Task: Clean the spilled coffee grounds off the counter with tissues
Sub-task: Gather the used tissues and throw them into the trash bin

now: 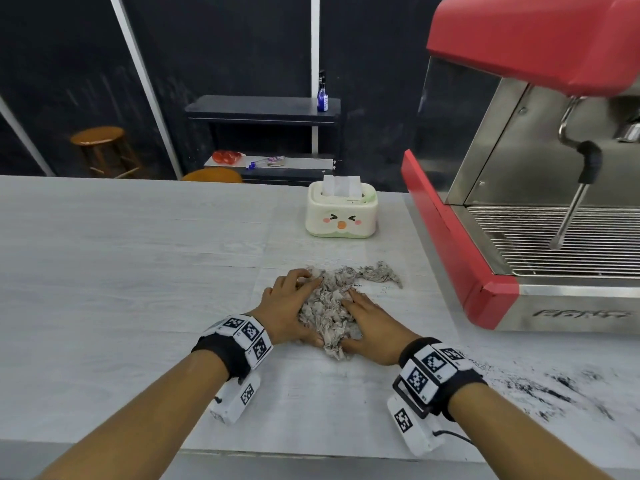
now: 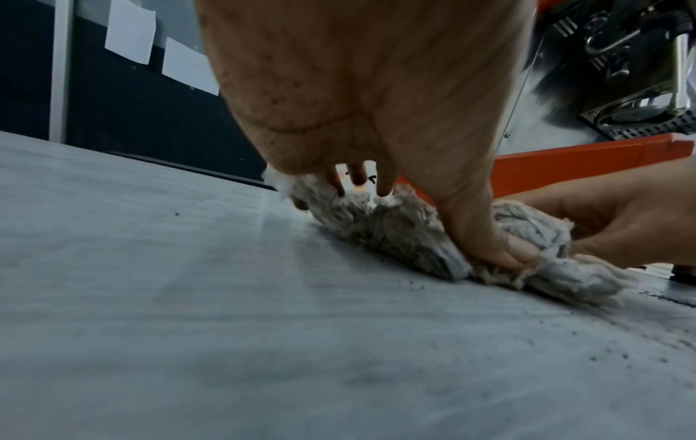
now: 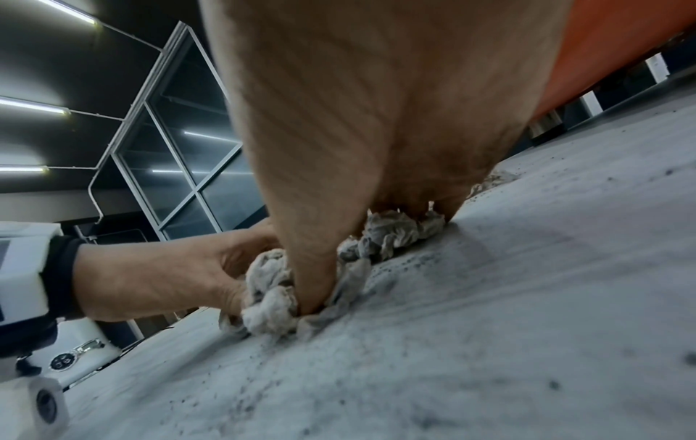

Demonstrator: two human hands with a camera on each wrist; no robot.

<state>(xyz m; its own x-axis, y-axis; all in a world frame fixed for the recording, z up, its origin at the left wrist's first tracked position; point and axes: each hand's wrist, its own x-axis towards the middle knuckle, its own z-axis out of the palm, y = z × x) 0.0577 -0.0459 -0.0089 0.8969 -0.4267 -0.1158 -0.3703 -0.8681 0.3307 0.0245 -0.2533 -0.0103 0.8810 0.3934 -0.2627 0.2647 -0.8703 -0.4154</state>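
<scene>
A crumpled wad of grey, soiled tissues (image 1: 327, 306) lies on the pale wood-grain counter (image 1: 138, 254). My left hand (image 1: 287, 306) grips its left side, fingers curled over the top and thumb (image 2: 485, 238) pressed into the paper. On the other side my right hand (image 1: 374, 323) holds the wad, fingers laid over it and thumb dug in below (image 3: 312, 285). A twisted tail of tissue (image 1: 377, 273) trails off to the far right. Dark coffee grounds (image 1: 554, 389) are smeared over the counter near my right wrist, and specks (image 3: 395, 265) lie beside the wad.
A cream tissue box with a cartoon face (image 1: 341, 209) stands behind the wad, one sheet sticking up. The red and steel espresso machine (image 1: 519, 220) fills the right side, its steam wand hanging over the drip grate. The counter's front edge runs just under my forearms.
</scene>
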